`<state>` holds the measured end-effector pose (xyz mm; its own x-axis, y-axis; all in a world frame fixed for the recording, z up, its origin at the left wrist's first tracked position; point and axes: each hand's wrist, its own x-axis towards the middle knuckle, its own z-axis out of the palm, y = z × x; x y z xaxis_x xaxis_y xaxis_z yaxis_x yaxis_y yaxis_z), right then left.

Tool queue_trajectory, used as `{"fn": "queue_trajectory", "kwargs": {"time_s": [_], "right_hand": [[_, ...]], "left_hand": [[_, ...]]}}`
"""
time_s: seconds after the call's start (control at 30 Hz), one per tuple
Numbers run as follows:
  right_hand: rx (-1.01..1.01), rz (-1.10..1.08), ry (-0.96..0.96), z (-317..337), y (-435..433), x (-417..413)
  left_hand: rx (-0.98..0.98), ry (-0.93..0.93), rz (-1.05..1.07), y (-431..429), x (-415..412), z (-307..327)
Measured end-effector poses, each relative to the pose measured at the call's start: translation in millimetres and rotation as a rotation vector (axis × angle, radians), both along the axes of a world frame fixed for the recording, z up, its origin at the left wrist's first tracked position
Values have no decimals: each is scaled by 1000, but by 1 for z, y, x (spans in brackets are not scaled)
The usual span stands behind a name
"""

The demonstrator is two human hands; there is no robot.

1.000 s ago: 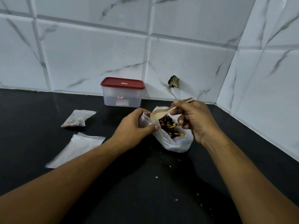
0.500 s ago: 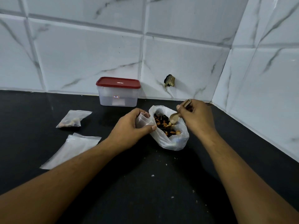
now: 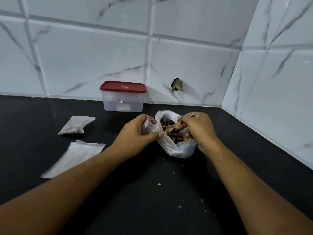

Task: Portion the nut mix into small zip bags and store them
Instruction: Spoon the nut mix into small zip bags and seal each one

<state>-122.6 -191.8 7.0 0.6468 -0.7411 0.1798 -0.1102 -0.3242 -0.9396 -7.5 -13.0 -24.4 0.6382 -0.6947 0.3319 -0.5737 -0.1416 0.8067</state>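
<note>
Change: a second ago the spoon hung above the nut bag, its bowl beside the zip bag. Now its bowl is down among the nuts. The zip bag has stayed in the same grip.
Meaning: I judge a fresh scoop is being loaded. The pour into the zip bag comes next, so this portion is only part done.
Left hand: fingers and thumb curl round the zip bag, holding its mouth open towards 3 o'clock.
Right hand: pinches the spoon handle over the nut bag's 3 o'clock rim; the handle end pokes out at 12 o'clock.
Nut bag: on the table between the hands, touching both, mouth open upward.
Zip bag: at 9 o'clock of the nut bag, touching its rim. Whether any nuts are inside I cannot tell.
Filled bag: at 9 o'clock, well apart from the left hand, flat, with nuts inside.
Spare bags: at 8 o'clock, beside the left forearm.
Box: at 11 o'clock by the wall, lid on; probably where the bags get stored.
</note>
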Motion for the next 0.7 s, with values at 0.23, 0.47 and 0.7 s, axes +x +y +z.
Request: {"fn": "queue_trajectory", "kwargs": {"time_s": [0.23,0.47,0.7], "right_hand": [[217,26,-42,4,-2,-3],[195,55,-7,3,-3,-2],[326,20,-34,0,-13,3]], "left_hand": [[5,2,-3,0,0,0],[-13,-10,1,1,0,0],[-5,-5,-6,1,0,1]]}}
